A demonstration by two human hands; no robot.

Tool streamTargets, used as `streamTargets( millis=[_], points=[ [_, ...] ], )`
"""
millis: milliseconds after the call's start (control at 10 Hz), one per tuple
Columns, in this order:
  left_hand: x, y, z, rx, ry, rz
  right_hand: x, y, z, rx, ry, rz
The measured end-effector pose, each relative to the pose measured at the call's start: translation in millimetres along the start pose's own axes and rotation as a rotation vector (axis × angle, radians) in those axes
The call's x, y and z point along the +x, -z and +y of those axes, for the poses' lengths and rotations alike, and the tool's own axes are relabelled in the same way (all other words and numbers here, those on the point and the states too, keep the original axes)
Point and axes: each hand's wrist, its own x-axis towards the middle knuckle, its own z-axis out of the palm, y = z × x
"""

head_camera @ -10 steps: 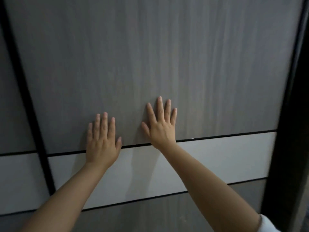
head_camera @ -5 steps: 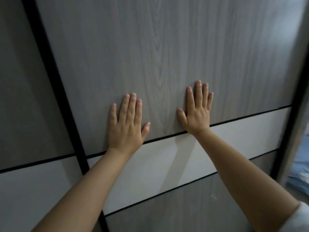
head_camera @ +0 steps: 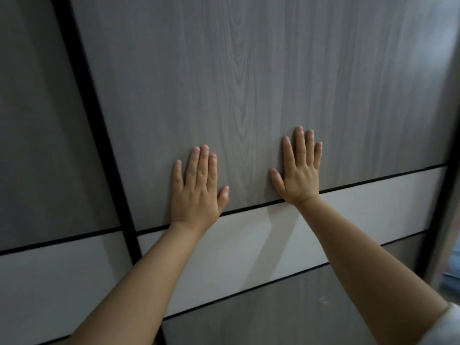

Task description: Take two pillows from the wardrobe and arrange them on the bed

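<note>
A grey wood-grain sliding wardrobe door [head_camera: 249, 83] with a white horizontal band [head_camera: 361, 207] fills the view. My left hand [head_camera: 196, 190] lies flat on the door, palm down, fingers apart, just above the band. My right hand [head_camera: 297, 170] is pressed flat on the same panel a little higher and to the right. Neither hand holds anything. No pillows or bed are visible; the wardrobe's inside is hidden behind the door.
A second door panel [head_camera: 37, 120] sits at the left, behind a black vertical frame strip [head_camera: 99, 133]. The door's right edge [head_camera: 448, 195] shows a narrow gap with a blurred blue patch [head_camera: 453, 265] low at the right.
Both hands stay flat on the door, and the door and hands have shifted to the right in view. The black frame strip at the left has moved rightward and a gap has appeared at the right edge.
</note>
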Motion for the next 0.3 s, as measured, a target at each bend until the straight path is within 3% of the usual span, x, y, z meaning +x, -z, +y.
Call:
streamTargets(
  millis=[100,200,300],
  points=[
    [1.2,1.2,4.0,0.019,-0.011,0.044,0.2,3.6,5.2,-0.017,0.046,-0.053],
    [-0.5,7.7,3.4,-0.025,-0.052,-0.020,-6.2,13.8,5.6,0.049,0.006,-0.102],
    [5.9,10.0,4.8,-0.073,-0.051,-0.060,-1.7,38.4,10.0,0.195,0.006,0.037]
  ],
)
